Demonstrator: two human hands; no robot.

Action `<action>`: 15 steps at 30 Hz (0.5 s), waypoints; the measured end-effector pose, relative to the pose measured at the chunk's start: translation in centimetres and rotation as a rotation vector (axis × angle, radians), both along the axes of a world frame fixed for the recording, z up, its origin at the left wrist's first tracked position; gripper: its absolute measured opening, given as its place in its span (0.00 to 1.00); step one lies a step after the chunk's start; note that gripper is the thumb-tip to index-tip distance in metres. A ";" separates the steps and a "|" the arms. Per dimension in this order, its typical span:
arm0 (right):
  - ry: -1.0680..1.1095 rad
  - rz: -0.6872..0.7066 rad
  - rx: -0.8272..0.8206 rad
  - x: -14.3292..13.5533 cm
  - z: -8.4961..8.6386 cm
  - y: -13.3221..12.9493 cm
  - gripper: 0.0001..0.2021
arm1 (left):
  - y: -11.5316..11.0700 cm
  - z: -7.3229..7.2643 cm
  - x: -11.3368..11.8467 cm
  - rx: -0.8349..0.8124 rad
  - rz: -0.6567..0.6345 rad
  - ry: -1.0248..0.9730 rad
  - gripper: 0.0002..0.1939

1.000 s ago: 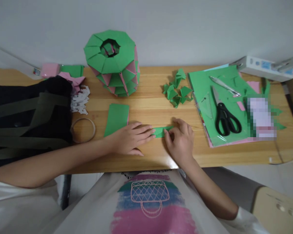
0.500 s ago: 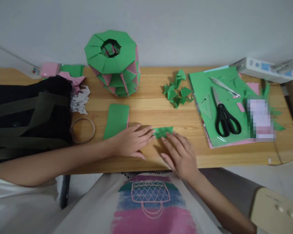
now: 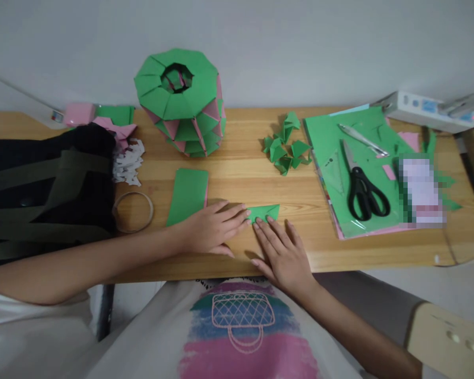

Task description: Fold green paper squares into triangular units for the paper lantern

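Note:
A small folded piece of green paper (image 3: 265,211) lies flat on the wooden table near its front. My left hand (image 3: 215,227) rests with fingers spread, their tips on the paper's left end. From below right, my right hand (image 3: 281,248) touches the paper's lower edge with its outstretched fingertips. Just behind my left hand is a stack of green and pink paper (image 3: 189,192). A tall green and pink folded-paper structure (image 3: 185,105) stands at the back. Several small green folded pieces (image 3: 286,147) sit in a group behind the paper.
Black scissors (image 3: 365,195) and a silver pen-like tool (image 3: 363,141) lie on green sheets (image 3: 324,138) at the right, beside a blurred phone (image 3: 421,189). A power strip (image 3: 426,111) is behind. At the left are a tape ring (image 3: 150,210), white scraps (image 3: 129,164) and a black bag (image 3: 43,184).
My right hand has shifted left and a little down, along the paper's lower edge, with its fingers more stretched out. My left hand stays in place.

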State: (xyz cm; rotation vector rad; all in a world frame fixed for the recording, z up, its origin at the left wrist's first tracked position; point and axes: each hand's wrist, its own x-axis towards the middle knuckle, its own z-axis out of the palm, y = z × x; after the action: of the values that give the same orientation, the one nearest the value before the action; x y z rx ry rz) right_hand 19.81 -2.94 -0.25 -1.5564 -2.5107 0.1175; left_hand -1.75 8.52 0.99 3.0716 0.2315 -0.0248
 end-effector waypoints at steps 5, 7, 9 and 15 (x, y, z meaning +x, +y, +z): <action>-0.011 -0.023 -0.017 -0.4 0.2 0.1 0.28 | 0.6 0.1 -0.2 -0.027 -0.037 0.003 0.35; -0.010 -0.023 -0.013 -0.5 0.3 0.2 0.28 | 1.2 0.1 -0.4 -0.077 -0.055 -0.021 0.32; -0.009 -0.020 0.001 -0.5 0.4 0.3 0.28 | 1.8 0.2 -0.5 -0.146 -0.068 -0.062 0.30; 0.001 -0.017 0.010 -0.5 0.3 0.4 0.27 | 2.8 0.3 -0.9 -0.240 -0.128 -0.090 0.31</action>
State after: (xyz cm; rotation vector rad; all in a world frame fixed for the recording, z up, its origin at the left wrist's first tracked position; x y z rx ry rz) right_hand 19.32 -2.56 0.03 -1.5734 -2.4928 0.1030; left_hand -2.70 11.28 1.28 2.8345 0.0241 0.0734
